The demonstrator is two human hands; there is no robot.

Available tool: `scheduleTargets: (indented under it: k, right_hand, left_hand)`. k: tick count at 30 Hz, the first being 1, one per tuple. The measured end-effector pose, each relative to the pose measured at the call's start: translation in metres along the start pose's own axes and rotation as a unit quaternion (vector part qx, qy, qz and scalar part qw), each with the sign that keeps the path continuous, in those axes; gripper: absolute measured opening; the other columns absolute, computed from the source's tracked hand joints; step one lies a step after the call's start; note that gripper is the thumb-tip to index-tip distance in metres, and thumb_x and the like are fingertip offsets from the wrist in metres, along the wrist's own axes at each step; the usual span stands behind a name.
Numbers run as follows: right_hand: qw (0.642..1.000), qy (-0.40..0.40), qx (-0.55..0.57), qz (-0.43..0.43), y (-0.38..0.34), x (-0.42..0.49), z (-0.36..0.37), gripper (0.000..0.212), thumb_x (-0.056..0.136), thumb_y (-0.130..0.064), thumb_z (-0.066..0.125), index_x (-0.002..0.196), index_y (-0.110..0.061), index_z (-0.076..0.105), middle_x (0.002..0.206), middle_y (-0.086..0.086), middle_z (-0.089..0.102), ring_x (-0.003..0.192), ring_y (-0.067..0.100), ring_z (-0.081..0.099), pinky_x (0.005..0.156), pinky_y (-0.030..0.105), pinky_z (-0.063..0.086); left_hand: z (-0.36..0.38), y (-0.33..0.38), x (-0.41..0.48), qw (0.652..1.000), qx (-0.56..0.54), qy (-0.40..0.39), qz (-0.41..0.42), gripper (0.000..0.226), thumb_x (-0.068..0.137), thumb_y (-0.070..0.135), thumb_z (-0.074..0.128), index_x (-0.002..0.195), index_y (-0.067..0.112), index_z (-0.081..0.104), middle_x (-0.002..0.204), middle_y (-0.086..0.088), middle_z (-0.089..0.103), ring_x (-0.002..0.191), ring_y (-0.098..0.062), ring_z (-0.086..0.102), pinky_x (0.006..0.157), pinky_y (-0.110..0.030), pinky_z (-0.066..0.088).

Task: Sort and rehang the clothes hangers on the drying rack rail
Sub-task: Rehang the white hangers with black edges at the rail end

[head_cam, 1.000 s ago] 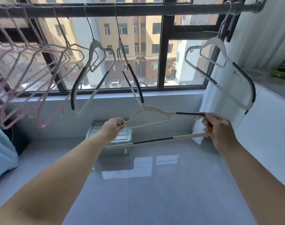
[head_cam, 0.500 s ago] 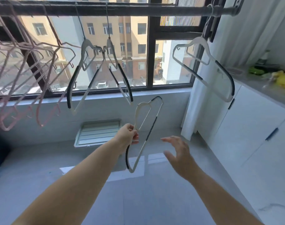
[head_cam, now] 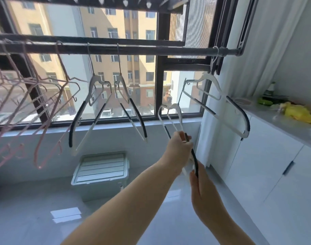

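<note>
My left hand (head_cam: 178, 147) grips a white hanger with black grip strips (head_cam: 174, 117), held edge-on and raised below the dark rack rail (head_cam: 151, 50). My right hand (head_cam: 202, 188) reaches up with straight fingers, touching the hanger's lower black end. On the rail hang two white hangers (head_cam: 91, 106) (head_cam: 131, 106) at the middle. A third white hanger (head_cam: 222, 103) hangs at the right end. Several pink hangers (head_cam: 27, 103) crowd the rail's left part.
A pale green lidded bin (head_cam: 101, 170) stands on the tiled floor under the window. White cabinets (head_cam: 257, 165) run along the right, with a yellow bag (head_cam: 299, 112) and a bottle on the counter. A white curtain (head_cam: 239, 50) hangs beside the rail's right end.
My left hand has lifted the hanger up and rightward toward the rail. My right hand, which had let go, has come back to touch its lower end. The view tilted up.
</note>
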State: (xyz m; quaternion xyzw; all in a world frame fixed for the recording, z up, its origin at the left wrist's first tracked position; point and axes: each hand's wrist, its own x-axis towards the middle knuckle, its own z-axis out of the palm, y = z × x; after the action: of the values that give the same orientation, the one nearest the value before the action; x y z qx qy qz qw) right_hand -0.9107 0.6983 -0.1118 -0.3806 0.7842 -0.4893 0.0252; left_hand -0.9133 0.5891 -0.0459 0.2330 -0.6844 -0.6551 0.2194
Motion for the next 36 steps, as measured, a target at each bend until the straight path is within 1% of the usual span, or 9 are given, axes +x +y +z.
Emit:
scheduleTargets:
  k: [3,6,9,12,19,22,27,31,36]
  right_hand:
    - [0.999,0.033,-0.007,-0.021,-0.012,0.01,-0.015,0.04,0.096,-0.024,0.026,0.136,-0.03,0.032,0.108,-0.005,0.053,0.089,-0.004,0.056,0.072,0.002,0.039]
    - [0.997,0.059,0.007,-0.047,-0.026,0.024,-0.026,0.041,0.096,-0.024,0.026,0.136,-0.026,0.034,0.116,-0.006,0.052,0.087,-0.008,0.056,0.07,-0.002,0.04]
    - [0.994,0.08,0.008,-0.069,-0.039,0.037,-0.037,0.04,0.097,-0.026,0.027,0.136,-0.027,0.035,0.11,-0.006,0.054,0.079,-0.013,0.058,0.076,0.012,0.048]
    - [0.992,0.097,0.024,-0.072,-0.045,0.052,-0.048,0.039,0.097,-0.022,0.028,0.135,-0.024,0.038,0.088,-0.013,0.049,0.073,-0.015,0.057,0.084,0.032,0.054]
    - [0.995,0.091,0.019,-0.044,-0.046,0.088,-0.075,0.035,0.098,-0.015,0.028,0.128,-0.012,0.045,0.081,-0.016,0.045,0.065,0.001,0.06,0.085,0.044,0.054]
    - [0.996,0.082,0.009,-0.032,-0.04,0.098,-0.08,0.036,0.098,-0.014,0.027,0.13,-0.013,0.044,0.074,-0.019,0.039,0.061,-0.007,0.057,0.085,0.043,0.054]
    - [0.995,0.1,0.028,-0.011,-0.027,0.104,-0.086,0.035,0.098,-0.015,0.027,0.129,-0.014,0.044,0.091,-0.01,0.052,0.064,0.005,0.056,0.084,0.041,0.055]
    - [0.994,0.106,0.025,-0.007,-0.015,0.111,-0.092,0.033,0.098,-0.015,0.027,0.125,-0.013,0.046,0.104,-0.001,0.053,0.068,0.006,0.059,0.085,0.045,0.053]
    - [0.993,0.114,0.036,-0.001,-0.003,0.116,-0.094,0.032,0.098,-0.013,0.028,0.124,-0.01,0.047,0.097,-0.005,0.053,0.075,0.005,0.057,0.083,0.038,0.055]
  left_hand:
    - [-0.002,0.025,-0.01,0.995,0.065,-0.026,0.069,0.027,0.09,0.015,0.052,0.117,0.012,0.049,0.098,0.003,0.054,0.072,-0.005,0.051,0.052,-0.009,0.041]
    - [-0.003,0.051,-0.013,0.987,0.095,-0.024,0.126,0.029,0.09,0.018,0.053,0.117,0.011,0.049,0.1,-0.001,0.057,0.08,-0.012,0.058,0.066,-0.016,0.046]
    - [-0.002,0.072,-0.007,0.982,0.11,-0.022,0.153,0.028,0.089,0.017,0.056,0.114,0.008,0.052,0.107,-0.002,0.057,0.1,-0.022,0.059,0.091,-0.037,0.049]
    - [0.003,0.087,0.004,0.981,0.109,-0.019,0.159,0.029,0.087,0.016,0.059,0.112,0.004,0.054,0.116,-0.007,0.058,0.105,-0.027,0.059,0.098,-0.045,0.046]
    - [0.02,0.103,0.036,0.985,0.097,-0.035,0.136,0.01,0.086,0.011,0.059,0.081,0.003,0.058,0.087,-0.016,0.063,0.088,-0.031,0.066,0.09,-0.045,0.052]
    - [0.026,0.101,0.05,0.989,0.071,-0.042,0.121,0.013,0.086,0.008,0.059,0.073,0.005,0.056,0.073,-0.009,0.06,0.069,-0.02,0.062,0.078,-0.031,0.054]
    - [0.039,0.094,0.062,0.991,0.062,-0.046,0.113,0.014,0.086,0.007,0.059,0.072,0.005,0.055,0.068,-0.007,0.058,0.061,-0.013,0.058,0.053,-0.009,0.052]
    - [0.051,0.092,0.072,0.99,0.067,-0.039,0.117,0.012,0.084,0.011,0.062,0.084,-0.001,0.059,0.085,-0.019,0.065,0.081,-0.029,0.065,0.083,-0.038,0.055]
    - [0.062,0.085,0.08,0.99,0.077,-0.031,0.116,0.016,0.083,0.011,0.063,0.089,-0.004,0.058,0.085,-0.018,0.065,0.091,-0.034,0.066,0.09,-0.047,0.052]
